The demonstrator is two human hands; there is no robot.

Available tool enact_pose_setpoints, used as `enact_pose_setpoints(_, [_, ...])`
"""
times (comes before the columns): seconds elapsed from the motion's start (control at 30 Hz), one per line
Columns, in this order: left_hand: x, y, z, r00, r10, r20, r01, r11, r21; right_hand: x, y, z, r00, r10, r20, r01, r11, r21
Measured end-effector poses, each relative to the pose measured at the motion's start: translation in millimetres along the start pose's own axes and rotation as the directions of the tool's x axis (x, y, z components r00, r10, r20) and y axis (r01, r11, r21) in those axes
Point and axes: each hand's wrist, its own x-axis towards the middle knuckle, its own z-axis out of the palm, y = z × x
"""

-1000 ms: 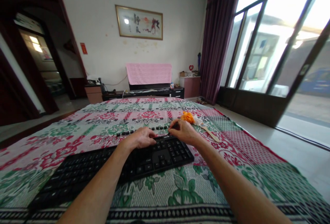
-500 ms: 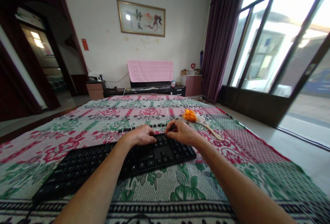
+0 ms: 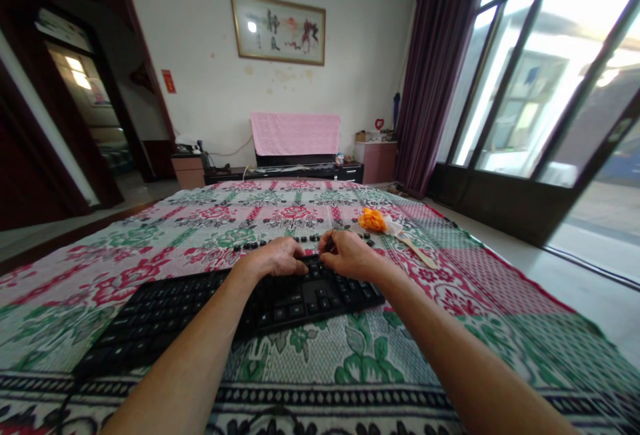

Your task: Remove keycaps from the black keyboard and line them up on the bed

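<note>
A black computer keyboard lies at a slant on the patterned tablecloth, under both hands. My left hand is closed over its far edge, thumb on the keys and fingers partly hidden behind. Just right of it, my right hand is pinched above the top of the keyboard. A small dark piece that looks like a keycap shows between its thumb and fingers. Behind the keyboard, loose black keycaps are lined up in a row, partly covered by my hands. My left forearm hides part of the keyboard.
A crumpled orange thing with a white part and a flat wooden stick lies right of the keycaps. A dark cable runs from the keyboard's near left corner. The patterned cloth covers the whole table.
The view has shifted slightly, so the scene sits a little further right. Both hands keep nearly the same places at the keyboard, with the right fingers still pinched.
</note>
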Motion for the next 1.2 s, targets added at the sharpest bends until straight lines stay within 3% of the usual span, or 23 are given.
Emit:
enact_pose_setpoints(0.33, [-2.9, 5.5, -0.7, 1.000, -0.015, -0.002, 0.015, 1.000, -0.011, 6.0, 2.4, 2.0, 0.968, 0.171, -0.182, -0.184, 0.981, -0.058])
enact_pose_setpoints(0.67, [-9.4, 5.3, -5.2, 0.998, -0.010, 0.054, 0.012, 1.000, -0.026, 5.1, -5.6, 11.9, 0.950, 0.221, -0.219, -0.255, 0.957, -0.141])
enact_pose_setpoints(0.83, [-7.0, 0.7, -4.6, 0.999, 0.036, 0.034, -0.033, 0.996, -0.083, 2.8, -11.1, 18.6, 0.964, 0.172, -0.204, -0.214, 0.955, -0.204])
enact_pose_setpoints(1.07, [-7.8, 4.2, -3.1, 0.993, 0.072, 0.093, -0.077, 0.996, 0.046, 4.8, -12.1, 21.6, 0.968, 0.182, -0.172, -0.224, 0.936, -0.271])
enact_pose_setpoints(1.2, [-10.2, 11.1, -1.7, 0.994, 0.030, 0.104, -0.044, 0.989, 0.142, 2.9, -15.4, 26.0, 0.951, 0.237, -0.200, -0.289, 0.912, -0.291])
